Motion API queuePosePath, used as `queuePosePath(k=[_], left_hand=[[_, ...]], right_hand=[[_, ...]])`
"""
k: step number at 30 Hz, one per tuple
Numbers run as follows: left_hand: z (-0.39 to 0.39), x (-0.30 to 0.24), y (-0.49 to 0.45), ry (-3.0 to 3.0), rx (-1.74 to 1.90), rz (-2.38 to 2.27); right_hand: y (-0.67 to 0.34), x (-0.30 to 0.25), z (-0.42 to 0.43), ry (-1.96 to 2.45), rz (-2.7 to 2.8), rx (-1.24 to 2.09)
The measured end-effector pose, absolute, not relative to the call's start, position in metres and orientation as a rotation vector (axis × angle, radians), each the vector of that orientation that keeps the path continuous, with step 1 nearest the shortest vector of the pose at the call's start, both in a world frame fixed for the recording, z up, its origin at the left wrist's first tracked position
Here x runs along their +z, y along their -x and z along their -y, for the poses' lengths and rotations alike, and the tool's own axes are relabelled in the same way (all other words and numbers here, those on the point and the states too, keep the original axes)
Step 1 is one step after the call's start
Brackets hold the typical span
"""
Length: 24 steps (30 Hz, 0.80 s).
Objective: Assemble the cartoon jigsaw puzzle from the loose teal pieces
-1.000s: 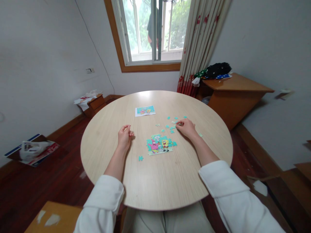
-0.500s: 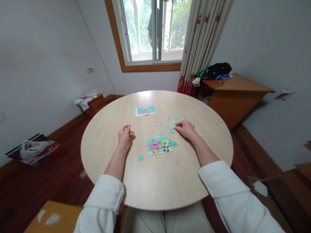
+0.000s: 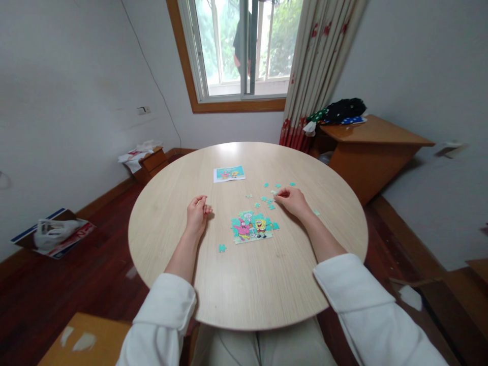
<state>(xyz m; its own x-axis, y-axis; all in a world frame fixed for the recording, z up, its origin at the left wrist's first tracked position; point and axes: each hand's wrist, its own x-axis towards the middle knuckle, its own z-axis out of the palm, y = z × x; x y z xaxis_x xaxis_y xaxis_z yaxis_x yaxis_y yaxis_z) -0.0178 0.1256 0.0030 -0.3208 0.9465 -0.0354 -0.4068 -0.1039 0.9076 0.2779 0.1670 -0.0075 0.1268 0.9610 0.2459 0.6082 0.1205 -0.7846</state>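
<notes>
Right hand (image 3: 293,201): moved a tiny bit farther, beside puzzle pieces (image 3: 270,202); fingers hid its grip, couldn't tell.
Left hand (image 3: 197,212): stayed curled; couldn't tell its grip.

"What carries everything?"
"A round, pale wood-grain counter (image 3: 251,290) across the middle of the frame."
"And on it?"
"A partly joined puzzle (image 3: 252,227) just below the frame's centre; loose pieces (image 3: 271,207) (mostly turquoise) above and right of it; a lone piece (image 3: 222,248) to its lower left; a printed sheet (image 3: 229,174) just left of the centre."
</notes>
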Motion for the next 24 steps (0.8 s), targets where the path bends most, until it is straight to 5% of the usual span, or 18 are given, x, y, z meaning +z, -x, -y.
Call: queuePosePath(k=[11,24], left_hand=[[-0.125,-0.002,0.016,-0.839,1.571,-1.056],[-0.121,0.002,0.014,-0.947,1.489,-1.100]], right_hand=[[-0.250,-0.002,-0.159,1.154,1.459,0.792],[-0.241,-0.006,-0.156,1.144,1.457,0.873]])
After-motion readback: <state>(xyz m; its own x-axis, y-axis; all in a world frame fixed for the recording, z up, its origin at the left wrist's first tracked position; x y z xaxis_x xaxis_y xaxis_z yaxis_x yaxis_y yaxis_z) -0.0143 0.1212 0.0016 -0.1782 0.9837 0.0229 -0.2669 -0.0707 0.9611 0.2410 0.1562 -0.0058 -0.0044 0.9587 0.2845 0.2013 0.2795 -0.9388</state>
